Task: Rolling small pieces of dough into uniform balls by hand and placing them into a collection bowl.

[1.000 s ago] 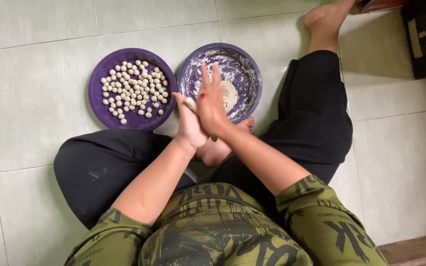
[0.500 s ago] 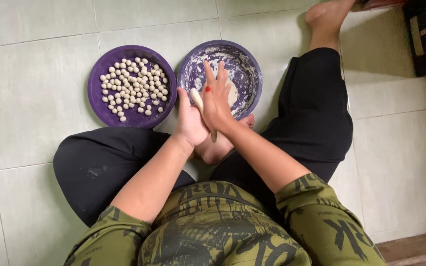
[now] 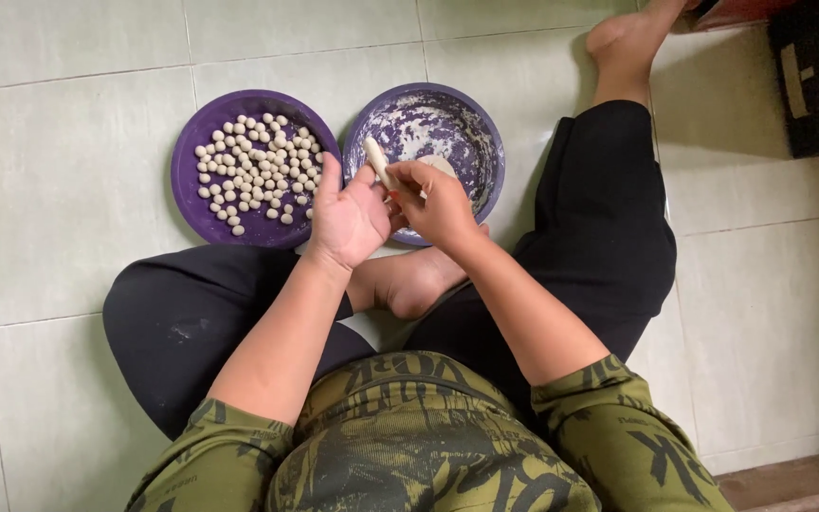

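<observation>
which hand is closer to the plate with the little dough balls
Left. The left hand overlaps the ball plate's right rim; the right hand is farther right, over the floury plate.
</observation>
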